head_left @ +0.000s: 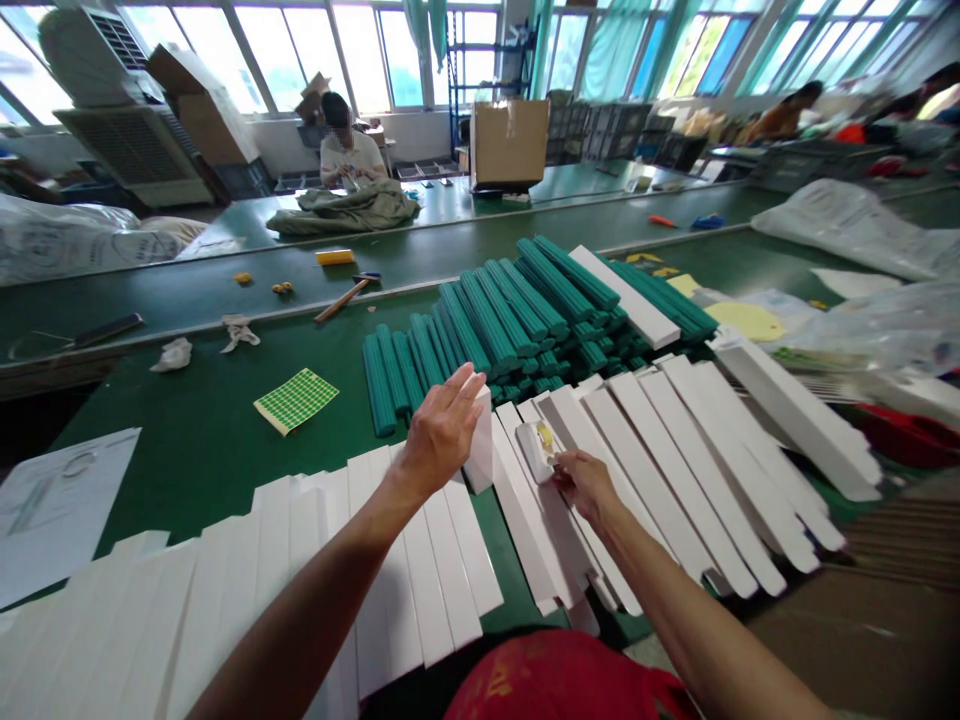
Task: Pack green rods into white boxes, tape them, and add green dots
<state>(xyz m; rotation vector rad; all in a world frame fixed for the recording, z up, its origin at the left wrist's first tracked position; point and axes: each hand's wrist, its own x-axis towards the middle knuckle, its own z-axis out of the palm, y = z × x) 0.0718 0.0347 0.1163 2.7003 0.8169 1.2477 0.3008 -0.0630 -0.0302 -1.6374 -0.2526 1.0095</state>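
My left hand [442,430] is pressed round the upper left side of a white box [481,450], with fingers stretched along it and the thumb hidden. That box looks short from here and stands up from the green table. My right hand [586,482] pinches the lower right edge of a small white tape dispenser [534,452] with a yellowish roll in it, just above a row of long white boxes [637,450]. Beyond both hands lies a stack of ribbed dark green sticks [495,315]. More long white boxes [405,560] lie side by side under my left forearm.
On the green table [202,440] lie a sheet of green dot stickers [296,400], a printed paper [67,500], crumpled tissue [174,354] and a hammer [345,297]. Clear plastic bags [885,330] lie at right. A person [349,150] sits across, near a cardboard box [508,145].
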